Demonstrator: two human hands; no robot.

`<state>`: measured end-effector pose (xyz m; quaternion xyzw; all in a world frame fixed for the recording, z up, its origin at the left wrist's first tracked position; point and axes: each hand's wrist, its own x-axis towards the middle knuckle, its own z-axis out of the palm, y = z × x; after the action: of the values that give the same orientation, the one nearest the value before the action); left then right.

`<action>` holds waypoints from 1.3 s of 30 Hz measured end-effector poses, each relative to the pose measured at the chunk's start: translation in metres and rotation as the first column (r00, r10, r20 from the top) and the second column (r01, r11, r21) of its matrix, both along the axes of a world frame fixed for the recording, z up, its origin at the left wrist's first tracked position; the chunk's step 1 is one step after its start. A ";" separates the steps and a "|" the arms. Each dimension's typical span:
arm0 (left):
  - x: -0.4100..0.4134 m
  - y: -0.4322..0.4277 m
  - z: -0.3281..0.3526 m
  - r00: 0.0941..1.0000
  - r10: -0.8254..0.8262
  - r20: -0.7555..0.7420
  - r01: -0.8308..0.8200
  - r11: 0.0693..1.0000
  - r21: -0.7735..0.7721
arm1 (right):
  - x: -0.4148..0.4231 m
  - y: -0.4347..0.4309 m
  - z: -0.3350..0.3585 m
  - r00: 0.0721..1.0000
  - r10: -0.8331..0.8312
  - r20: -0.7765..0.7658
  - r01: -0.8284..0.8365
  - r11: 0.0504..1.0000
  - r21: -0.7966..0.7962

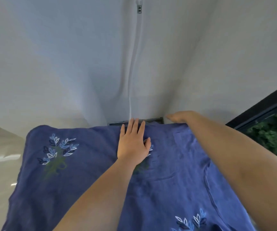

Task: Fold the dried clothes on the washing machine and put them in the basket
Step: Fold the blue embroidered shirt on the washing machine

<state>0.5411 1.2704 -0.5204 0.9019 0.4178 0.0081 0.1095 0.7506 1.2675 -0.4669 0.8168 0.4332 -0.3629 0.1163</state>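
Blue leaf-print cloth (pixel 101 189) spread out flat, both hands on it

Left hand (pixel 132 145) lies flat mid-cloth with fingers straight. Right hand (pixel 179 116) is stretched out on the far edge by the wall (pixel 51 64), gripping nothing. The cloth looks light, soft and floppy, so I'd pinch the two far corners to fold.

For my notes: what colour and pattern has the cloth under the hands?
Blue cloth with white and light-blue leaf sprigs, clearest in the head view.
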 end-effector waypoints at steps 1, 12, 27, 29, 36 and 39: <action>0.000 0.001 -0.001 1.000 0.007 0.005 -0.007 1.000 -0.007 | 0.001 0.005 -0.005 0.999 0.040 0.000 -0.040 0.999 -0.033; 0.001 0.000 0.001 1.000 0.025 0.007 -0.025 1.000 -0.005 | 0.016 0.029 -0.026 0.786 -0.492 -0.375 0.499 0.862 -0.086; -0.001 -0.005 0.010 0.977 0.155 0.149 -0.138 0.983 -0.117 | 0.019 -0.018 0.039 0.877 -0.143 -0.458 0.415 0.704 0.576; 0.003 -0.003 0.018 0.941 0.255 0.222 -0.228 0.964 -0.140 | 0.012 -0.034 0.048 0.907 -0.048 -0.418 0.329 0.700 0.633; 0.025 0.013 0.052 0.978 0.041 0.202 0.019 0.958 -0.285 | -0.006 -0.094 0.047 0.954 0.138 -0.267 0.005 0.882 0.472; 0.034 0.019 0.047 1.000 0.018 0.012 -0.012 0.927 -0.374 | -0.009 -0.096 0.028 0.994 0.032 -0.102 0.034 0.806 0.591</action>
<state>0.5755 1.2889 -0.4731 0.8612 0.4178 -0.0640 0.2822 0.7416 1.1715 -0.4391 0.7919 0.5298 -0.2530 -0.1677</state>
